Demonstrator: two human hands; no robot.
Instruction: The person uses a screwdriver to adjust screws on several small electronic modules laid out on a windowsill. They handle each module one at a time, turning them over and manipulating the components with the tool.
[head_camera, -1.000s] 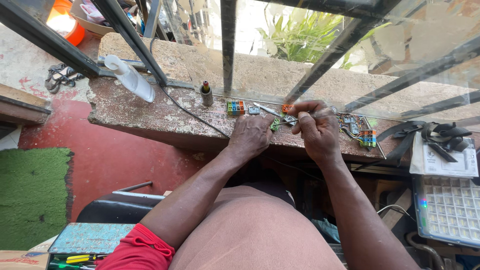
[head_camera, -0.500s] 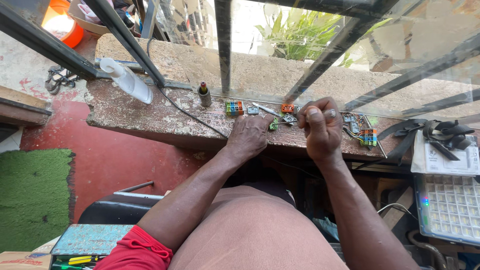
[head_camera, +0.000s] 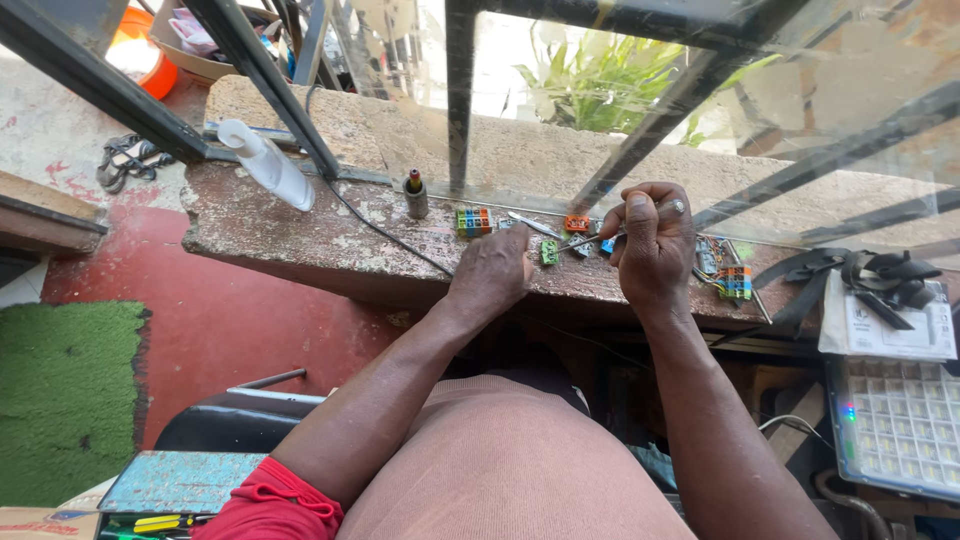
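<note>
Clamped in a fist, the right hand (head_camera: 655, 240) held a thin metal tool (head_camera: 580, 241) over the ledge (head_camera: 300, 235); the left hand (head_camera: 492, 275) pinched one green connector (head_camera: 549, 252). Two multicoloured blocks (one (head_camera: 474, 221) behind, another (head_camera: 735, 281) rightward) lay near, one white bottle (head_camera: 268, 165) well apart.

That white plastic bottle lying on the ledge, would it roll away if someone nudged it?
Probably yes: the white bottle lies on its side on the rough stone ledge, and its round body would likely roll. It looks like thin plastic, so perhaps light. The window bar beside it may stop it.
</note>
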